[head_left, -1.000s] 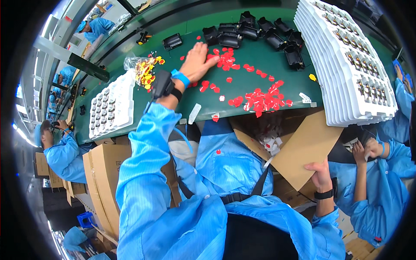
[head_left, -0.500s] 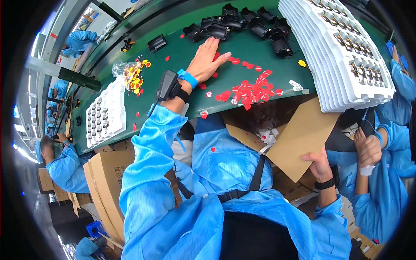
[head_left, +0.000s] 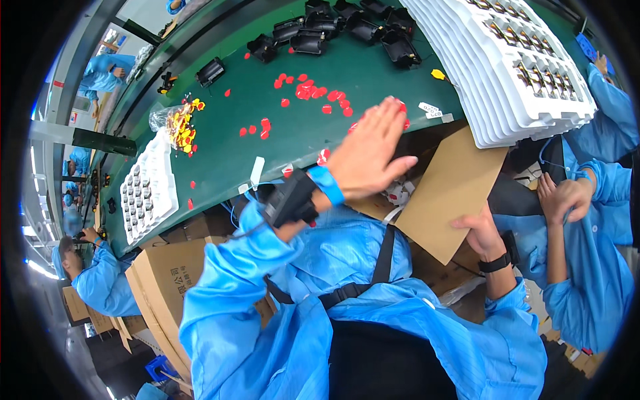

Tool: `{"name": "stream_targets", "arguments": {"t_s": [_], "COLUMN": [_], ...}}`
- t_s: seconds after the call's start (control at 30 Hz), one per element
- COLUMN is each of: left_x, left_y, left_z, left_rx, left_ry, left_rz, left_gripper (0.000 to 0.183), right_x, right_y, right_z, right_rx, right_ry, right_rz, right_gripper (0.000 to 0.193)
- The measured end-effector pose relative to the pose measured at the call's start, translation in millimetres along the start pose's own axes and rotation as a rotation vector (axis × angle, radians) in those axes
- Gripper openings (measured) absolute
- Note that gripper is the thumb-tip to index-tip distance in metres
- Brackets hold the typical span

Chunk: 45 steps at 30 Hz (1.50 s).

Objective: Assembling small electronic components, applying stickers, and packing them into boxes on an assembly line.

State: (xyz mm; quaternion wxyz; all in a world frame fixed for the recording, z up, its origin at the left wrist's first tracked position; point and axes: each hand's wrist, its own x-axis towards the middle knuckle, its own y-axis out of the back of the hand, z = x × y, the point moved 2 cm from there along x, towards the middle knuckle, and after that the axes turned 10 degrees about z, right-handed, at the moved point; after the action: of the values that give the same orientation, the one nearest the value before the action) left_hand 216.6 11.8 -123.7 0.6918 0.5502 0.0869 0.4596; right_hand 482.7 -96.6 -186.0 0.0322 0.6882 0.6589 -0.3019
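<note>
Fingers (head_left: 381, 123), L hand (head_left: 367, 159): straight, side by side, thumb wide, at near edge of grn table (head_left: 215, 147) | R hand (head_left: 483, 235): thumb & fingers closed on cdbd flap (head_left: 451, 193), near right | red pcs (head_left: 307, 91): scattered mid-table, some beside L fingertips | blk housings (head_left: 308, 43): far side | wht tray stack (head_left: 465, 80): right | yel. pcs (head_left: 180, 130): left

Red pieces (head_left: 306, 91) partly hidden, tray stack (head_left: 479, 75) cropped

Bright, even light reaches the right hand (head_left: 481, 237) and the cardboard flap (head_left: 453, 193) it grips; the space just left of that grip lies dim. Far left, strip lights (head_left: 41, 270) glare white, and straight edges bow toward blackened corners.
</note>
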Motion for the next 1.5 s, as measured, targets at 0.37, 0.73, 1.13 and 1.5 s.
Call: {"name": "stream_targets", "arguments": {"t_s": [0.37,0.73,1.13,1.5], "left_x": [-34.9,-13.3,0.8,-3.8], "left_y": [-135.6,-191.6,-174.4,-84.5], "left_z": [44.1,-4.1,12.3,76.3], "left_rx": [-0.002,-0.481,-0.446,-0.086], "left_ry": [0.255,1.131,0.819,0.308], "left_rz": [0.115,-0.050,-0.096,0.137], "left_gripper": [0.047,0.031,0.030,0.034], "right_x": [-0.1,-3.5,-4.0,2.4], "right_y": [4.5,7.8,11.4,23.8], "right_z": [-1.9,0.5,5.9,12.6], "right_rx": [0.011,-0.048,-0.082,-0.086], "right_ry": [0.011,0.033,0.092,0.088], "right_rz": [-0.032,-0.022,0.066,0.041], "right_gripper": [0.076,0.068,0.067,0.066]}}
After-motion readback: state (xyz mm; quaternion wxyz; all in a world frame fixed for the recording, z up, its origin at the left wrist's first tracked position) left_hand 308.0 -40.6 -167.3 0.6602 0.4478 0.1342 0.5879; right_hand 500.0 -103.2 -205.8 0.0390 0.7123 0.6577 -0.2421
